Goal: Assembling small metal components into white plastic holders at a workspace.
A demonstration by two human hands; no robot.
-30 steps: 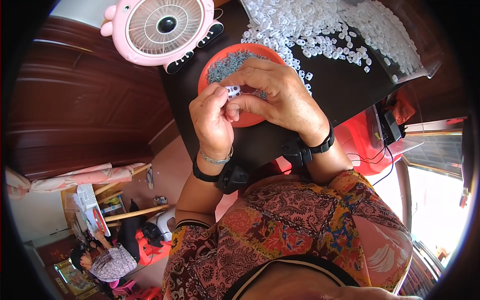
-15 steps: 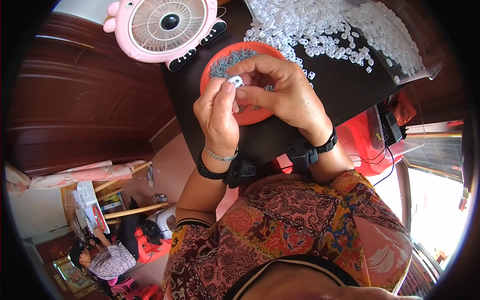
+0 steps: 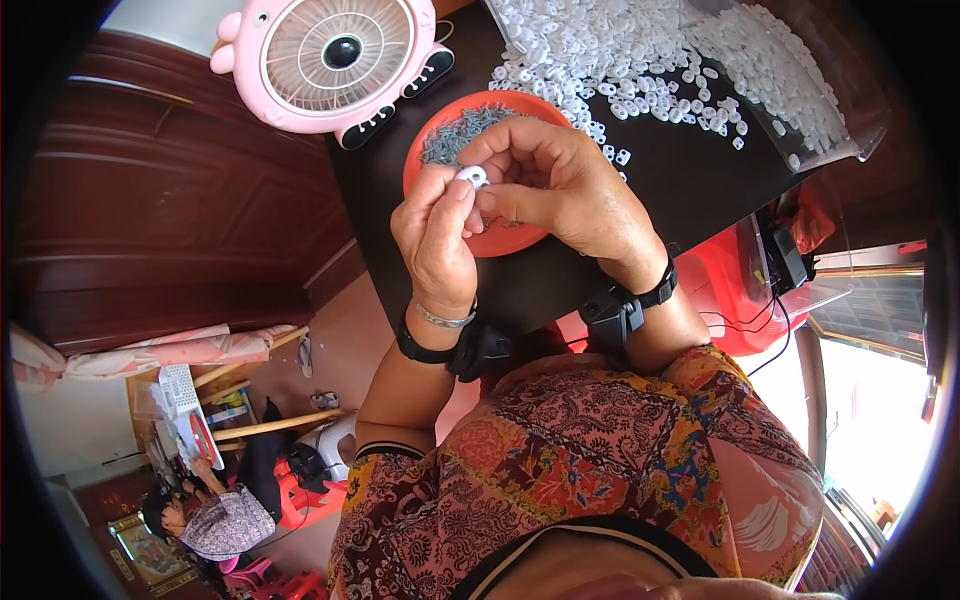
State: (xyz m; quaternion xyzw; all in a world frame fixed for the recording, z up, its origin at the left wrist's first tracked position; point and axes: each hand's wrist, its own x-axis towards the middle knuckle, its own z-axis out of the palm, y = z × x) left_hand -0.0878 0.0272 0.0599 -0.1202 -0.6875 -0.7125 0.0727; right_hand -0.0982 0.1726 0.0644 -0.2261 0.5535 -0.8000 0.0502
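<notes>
Over an orange-red bowl [image 3: 412, 165] my left hand [image 3: 436, 240] pinches a small white oval plastic piece [image 3: 472, 177] with a dark hole in it. My right hand [image 3: 585, 195] is curled in from the other side. Its thumb tip touches the piece or lies right beside it, and its index finger arches above. Whatever sits between the right fingertips is too small or hidden to make out. Grey screws or similar small metal pins [image 3: 462, 132] fill the bowl; the hands cover part of them.
Many white plastic pieces [image 3: 600, 50] are heaped on the dark table [image 3: 690, 170], some inside a clear tray [image 3: 850, 150] at the far right. A pink fan [image 3: 342, 52] stands at the far left. Another person [image 3: 225, 520] is at the lower left.
The white piece has tilted slightly, its hole now facing up more. Both hands keep their hold above the bowl; the whole view has shifted a little.
</notes>
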